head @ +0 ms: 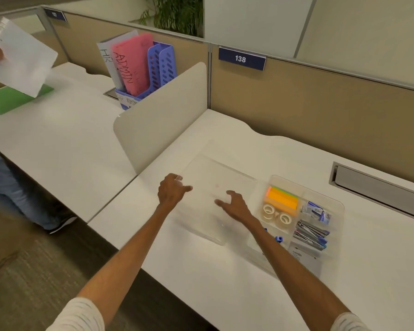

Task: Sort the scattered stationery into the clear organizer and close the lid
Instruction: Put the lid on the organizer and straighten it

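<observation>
The clear organizer [337,206] stands on the white desk at the right. Its compartments hold an orange and green sticky-note pad [282,198], two tape rolls [276,215], a blue staple box [317,211], pens and clips [311,235] and a grey card pack [304,255]. Its clear lid [206,173] lies flat to the left, beside the organizer. My left hand [172,191] curls its fingers around the lid's far-left corner. My right hand [236,205] hovers over the lid's right part with fingers spread, holding nothing. My right forearm hides part of the organizer's near-left compartment.
A low cream divider [160,115] borders the desk on the left. Behind it stands a blue file rack [158,68] with pink and white folders. Another person at the far left holds white paper [22,58] above a green folder [7,99]. A cable slot [378,185] is at the right.
</observation>
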The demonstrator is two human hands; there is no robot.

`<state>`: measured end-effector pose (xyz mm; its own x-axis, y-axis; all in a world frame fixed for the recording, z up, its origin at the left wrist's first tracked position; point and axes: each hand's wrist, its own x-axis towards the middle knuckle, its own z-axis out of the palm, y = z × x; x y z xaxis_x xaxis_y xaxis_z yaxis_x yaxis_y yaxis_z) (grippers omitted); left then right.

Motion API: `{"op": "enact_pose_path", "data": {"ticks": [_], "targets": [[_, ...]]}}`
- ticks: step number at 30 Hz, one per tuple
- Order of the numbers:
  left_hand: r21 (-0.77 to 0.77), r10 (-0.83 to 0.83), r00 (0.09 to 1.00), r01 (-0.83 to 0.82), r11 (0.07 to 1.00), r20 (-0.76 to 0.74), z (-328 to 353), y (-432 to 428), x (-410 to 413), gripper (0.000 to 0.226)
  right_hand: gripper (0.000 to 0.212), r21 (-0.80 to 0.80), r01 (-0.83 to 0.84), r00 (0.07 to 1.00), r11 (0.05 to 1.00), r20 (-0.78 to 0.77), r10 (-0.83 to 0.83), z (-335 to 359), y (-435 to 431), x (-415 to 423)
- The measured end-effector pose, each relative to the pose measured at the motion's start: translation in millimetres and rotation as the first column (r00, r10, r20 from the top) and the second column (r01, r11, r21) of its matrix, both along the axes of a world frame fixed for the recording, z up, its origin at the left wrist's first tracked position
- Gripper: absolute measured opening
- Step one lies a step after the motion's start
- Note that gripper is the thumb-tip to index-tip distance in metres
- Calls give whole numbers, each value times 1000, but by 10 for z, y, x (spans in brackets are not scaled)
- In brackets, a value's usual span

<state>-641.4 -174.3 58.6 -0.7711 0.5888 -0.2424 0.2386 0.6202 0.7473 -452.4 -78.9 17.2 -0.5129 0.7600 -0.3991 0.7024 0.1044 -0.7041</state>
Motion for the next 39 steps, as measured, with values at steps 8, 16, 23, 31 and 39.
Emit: {"op": "enact_pose_path", "data": {"ticks": [8, 16, 23, 31, 39], "targets": [[312, -122, 988, 145, 939, -92, 533, 318, 739, 21, 62, -178, 178, 882, 968, -407, -237, 748, 171, 31], [467, -338, 937, 340, 817, -91, 520, 336, 1519, 28, 71, -426, 253, 784, 869, -436, -442, 1076, 198, 497], [511, -645, 752, 504, 696, 137, 389, 212, 1908, 65, 44, -350, 462, 688, 815, -439, -578, 957, 128, 800], [262, -269, 920, 194, 945, 285, 69, 187, 1889, 39, 43, -475, 438, 508, 763, -570, -646, 877, 23, 1324], [-14, -177, 944, 188, 982, 278, -198, 239, 1655, 67, 46, -479, 334, 477, 812, -657, -584, 841, -34, 1798]]}}
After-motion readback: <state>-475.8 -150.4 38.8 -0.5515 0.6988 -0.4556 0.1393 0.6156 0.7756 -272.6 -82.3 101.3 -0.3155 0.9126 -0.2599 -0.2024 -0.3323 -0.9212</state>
